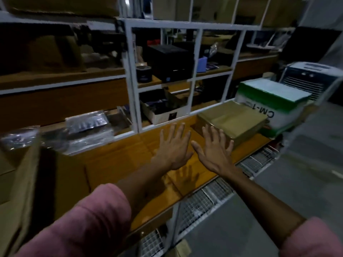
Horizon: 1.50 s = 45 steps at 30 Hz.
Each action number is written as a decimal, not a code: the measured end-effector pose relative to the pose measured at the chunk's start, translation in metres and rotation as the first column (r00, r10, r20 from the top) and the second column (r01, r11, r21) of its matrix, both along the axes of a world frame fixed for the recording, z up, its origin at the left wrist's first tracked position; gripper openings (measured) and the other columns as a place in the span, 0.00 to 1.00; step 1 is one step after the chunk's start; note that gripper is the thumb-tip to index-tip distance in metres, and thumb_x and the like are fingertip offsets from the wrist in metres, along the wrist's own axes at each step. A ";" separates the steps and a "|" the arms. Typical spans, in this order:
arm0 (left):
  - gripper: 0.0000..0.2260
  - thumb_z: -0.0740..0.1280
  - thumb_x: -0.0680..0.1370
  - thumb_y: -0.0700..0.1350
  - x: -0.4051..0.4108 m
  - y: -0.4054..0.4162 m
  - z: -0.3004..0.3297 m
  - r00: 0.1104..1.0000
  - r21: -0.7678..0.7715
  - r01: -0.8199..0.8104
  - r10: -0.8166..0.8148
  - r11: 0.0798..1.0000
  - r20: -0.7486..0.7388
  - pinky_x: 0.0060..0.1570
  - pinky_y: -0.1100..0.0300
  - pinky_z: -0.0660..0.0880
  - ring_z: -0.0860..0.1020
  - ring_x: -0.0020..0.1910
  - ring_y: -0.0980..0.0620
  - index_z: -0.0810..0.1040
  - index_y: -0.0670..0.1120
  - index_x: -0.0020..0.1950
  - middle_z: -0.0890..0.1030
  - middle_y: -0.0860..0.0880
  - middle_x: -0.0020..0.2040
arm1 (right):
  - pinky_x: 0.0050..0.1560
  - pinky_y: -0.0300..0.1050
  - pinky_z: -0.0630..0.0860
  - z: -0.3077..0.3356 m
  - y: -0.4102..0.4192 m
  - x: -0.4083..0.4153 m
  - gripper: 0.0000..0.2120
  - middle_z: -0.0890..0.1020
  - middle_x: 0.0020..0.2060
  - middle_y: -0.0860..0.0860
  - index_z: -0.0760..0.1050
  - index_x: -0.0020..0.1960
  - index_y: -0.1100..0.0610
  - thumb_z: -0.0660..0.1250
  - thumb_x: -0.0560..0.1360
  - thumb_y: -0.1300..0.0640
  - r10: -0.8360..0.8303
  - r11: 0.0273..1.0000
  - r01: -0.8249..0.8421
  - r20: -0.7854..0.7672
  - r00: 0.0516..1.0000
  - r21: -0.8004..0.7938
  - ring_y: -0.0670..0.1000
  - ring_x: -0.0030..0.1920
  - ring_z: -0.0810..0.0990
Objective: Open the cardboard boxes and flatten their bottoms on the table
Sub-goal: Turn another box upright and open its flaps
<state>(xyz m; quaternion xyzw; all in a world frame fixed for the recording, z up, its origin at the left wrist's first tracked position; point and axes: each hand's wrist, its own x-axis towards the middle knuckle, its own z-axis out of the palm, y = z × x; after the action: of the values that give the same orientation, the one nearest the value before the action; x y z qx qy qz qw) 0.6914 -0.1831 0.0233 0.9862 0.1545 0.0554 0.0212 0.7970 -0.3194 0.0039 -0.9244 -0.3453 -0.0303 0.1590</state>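
While both of your hands hang over the table (118,160) with nothing in them, no box is being worked yet. Left hand (173,145) and right hand (213,147) are side by side, fingers straight and spread, palms down, thumbs nearly touching. They cast a shadow on the wood below, so I'd judge they are off the surface, not pressing.

The nearest task item is the flat brown cardboard box (232,120), lying just beyond your right fingertips, top flaps shut. Your right fingers overlap its near edge in the view; contact I cannot tell. It lies low on the table, likely so it can be pulled toward you.

Past it, further out from your right fingers, sits the white-and-green carton (267,101), touching or just behind the brown one. Well to the left of your left fingers stands a tall open cardboard box (27,182) at the table's near end, blurred. Beyond your left fingertips is the white shelf frame (133,80).

Judgement: the spread-hand pose suits a reach for the brown box, which is not yet opened.
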 end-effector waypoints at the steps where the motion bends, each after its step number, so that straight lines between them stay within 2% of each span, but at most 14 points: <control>1: 0.33 0.57 0.83 0.63 0.015 -0.007 -0.006 1.000 -0.007 0.012 -0.013 1.000 -0.020 0.75 0.31 0.46 0.40 0.81 0.40 0.50 0.50 0.83 0.41 0.46 0.83 | 0.74 0.75 0.44 -0.004 -0.009 0.015 0.39 0.48 0.82 0.51 0.46 0.82 0.44 0.39 0.76 0.25 -0.018 1.000 0.018 -0.012 1.000 -0.002 0.59 0.81 0.43; 4: 0.33 0.56 0.83 0.63 0.058 -0.020 -0.022 0.998 -0.013 0.049 -0.050 0.999 -0.050 0.75 0.32 0.46 0.39 0.81 0.41 0.50 0.50 0.82 0.41 0.47 0.83 | 0.74 0.75 0.45 -0.015 -0.027 0.054 0.43 0.49 0.82 0.52 0.48 0.82 0.44 0.36 0.73 0.23 -0.057 0.998 0.057 -0.052 0.997 -0.002 0.60 0.81 0.43; 13: 0.32 0.57 0.82 0.62 0.190 -0.016 -0.078 0.975 -0.073 0.163 -0.172 0.984 -0.143 0.75 0.32 0.49 0.41 0.81 0.40 0.52 0.50 0.82 0.44 0.47 0.83 | 0.75 0.72 0.44 -0.068 -0.047 0.155 0.38 0.46 0.82 0.49 0.46 0.82 0.44 0.43 0.77 0.27 -0.148 0.989 0.138 -0.242 0.959 -0.060 0.58 0.81 0.40; 20: 0.32 0.57 0.83 0.60 0.293 0.007 -0.108 0.958 -0.193 0.227 -0.254 0.954 -0.130 0.76 0.33 0.48 0.43 0.81 0.39 0.52 0.48 0.82 0.47 0.46 0.83 | 0.75 0.69 0.51 -0.090 -0.024 0.249 0.29 0.48 0.82 0.51 0.51 0.81 0.45 0.46 0.83 0.36 -0.174 0.982 0.145 -0.268 0.948 -0.122 0.63 0.80 0.47; 26: 0.30 0.58 0.83 0.58 0.347 0.035 -0.134 0.945 -0.223 0.275 -0.306 0.935 -0.119 0.77 0.36 0.50 0.47 0.81 0.41 0.54 0.46 0.81 0.51 0.45 0.82 | 0.76 0.67 0.53 -0.127 -0.005 0.314 0.47 0.51 0.81 0.58 0.54 0.80 0.51 0.33 0.73 0.24 -0.192 0.978 0.154 -0.309 0.932 -0.142 0.64 0.80 0.49; 29: 0.26 0.54 0.84 0.55 0.359 0.047 -0.148 0.942 -0.184 0.289 -0.313 0.939 -0.118 0.76 0.38 0.51 0.50 0.81 0.42 0.58 0.46 0.80 0.54 0.45 0.82 | 0.74 0.60 0.56 -0.125 0.007 0.308 0.42 0.59 0.74 0.64 0.64 0.73 0.59 0.33 0.76 0.32 -0.165 0.984 0.135 -0.325 0.931 -0.114 0.63 0.76 0.56; 32: 0.25 0.47 0.83 0.55 0.368 0.053 -0.154 0.976 -0.097 0.206 -0.211 0.974 -0.045 0.75 0.40 0.56 0.59 0.78 0.42 0.67 0.45 0.75 0.65 0.43 0.78 | 0.66 0.66 0.68 -0.122 0.030 0.281 0.29 0.69 0.65 0.68 0.71 0.66 0.66 0.44 0.83 0.47 -0.034 0.996 0.010 -0.283 0.958 -0.086 0.69 0.65 0.68; 34: 0.27 0.45 0.83 0.55 0.375 0.057 -0.156 0.981 -0.118 0.194 -0.190 0.974 0.044 0.74 0.41 0.59 0.63 0.76 0.41 0.70 0.43 0.73 0.69 0.42 0.76 | 0.60 0.65 0.74 -0.131 0.052 0.263 0.22 0.68 0.67 0.69 0.72 0.66 0.69 0.56 0.80 0.54 0.067 0.998 -0.070 -0.322 0.944 0.003 0.69 0.60 0.70; 35: 0.27 0.46 0.83 0.55 0.379 0.062 -0.157 0.978 -0.170 0.206 -0.197 0.964 0.069 0.75 0.42 0.59 0.63 0.76 0.41 0.70 0.43 0.74 0.69 0.42 0.76 | 0.63 0.61 0.74 -0.132 0.062 0.256 0.23 0.63 0.72 0.68 0.71 0.69 0.68 0.59 0.78 0.56 0.099 0.995 -0.089 -0.359 0.928 0.045 0.67 0.63 0.69; 37: 0.28 0.45 0.84 0.56 0.385 0.075 -0.155 0.976 -0.287 0.215 -0.211 0.933 0.047 0.75 0.44 0.59 0.62 0.78 0.43 0.68 0.43 0.76 0.67 0.43 0.78 | 0.65 0.49 0.72 -0.133 0.073 0.253 0.20 0.61 0.74 0.65 0.74 0.69 0.64 0.63 0.78 0.58 0.146 0.989 -0.128 -0.368 0.918 0.073 0.61 0.65 0.67; 39: 0.28 0.45 0.85 0.59 0.384 0.085 -0.155 0.973 -0.323 0.189 -0.221 0.927 -0.065 0.76 0.44 0.58 0.59 0.80 0.44 0.64 0.44 0.78 0.63 0.44 0.80 | 0.59 0.46 0.71 -0.127 0.069 0.260 0.16 0.74 0.64 0.63 0.81 0.60 0.63 0.61 0.76 0.63 0.171 0.985 -0.150 -0.353 0.920 0.086 0.62 0.59 0.74; 41: 0.30 0.45 0.85 0.61 0.376 0.085 -0.162 0.959 -0.280 0.161 -0.217 0.946 -0.181 0.78 0.44 0.52 0.51 0.82 0.45 0.58 0.44 0.81 0.54 0.45 0.83 | 0.60 0.49 0.70 -0.125 0.058 0.279 0.16 0.82 0.55 0.60 0.84 0.52 0.60 0.60 0.73 0.63 0.117 0.990 -0.093 -0.266 0.957 0.101 0.61 0.56 0.77; 43: 0.36 0.43 0.83 0.65 0.365 0.075 -0.172 0.956 -0.193 0.145 -0.188 0.970 -0.226 0.79 0.44 0.45 0.43 0.82 0.43 0.49 0.42 0.83 0.45 0.43 0.83 | 0.64 0.52 0.68 -0.129 0.044 0.302 0.16 0.80 0.59 0.57 0.83 0.56 0.56 0.60 0.75 0.59 -0.014 0.998 0.023 -0.171 0.985 0.052 0.61 0.61 0.75; 45: 0.39 0.40 0.81 0.68 0.353 0.066 -0.179 0.960 -0.127 0.129 -0.156 0.983 -0.232 0.79 0.43 0.42 0.40 0.81 0.41 0.43 0.41 0.83 0.41 0.40 0.83 | 0.65 0.56 0.69 -0.133 0.031 0.317 0.20 0.74 0.68 0.55 0.76 0.67 0.54 0.57 0.78 0.52 -0.077 0.995 0.069 -0.112 0.991 -0.077 0.61 0.67 0.70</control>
<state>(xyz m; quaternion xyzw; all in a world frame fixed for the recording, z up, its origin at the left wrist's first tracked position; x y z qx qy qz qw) 1.0440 -0.1175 -0.1562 0.9915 0.0872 -0.0752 0.0607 1.1144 -0.2881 -0.1288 -0.9419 -0.3024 0.0297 0.1434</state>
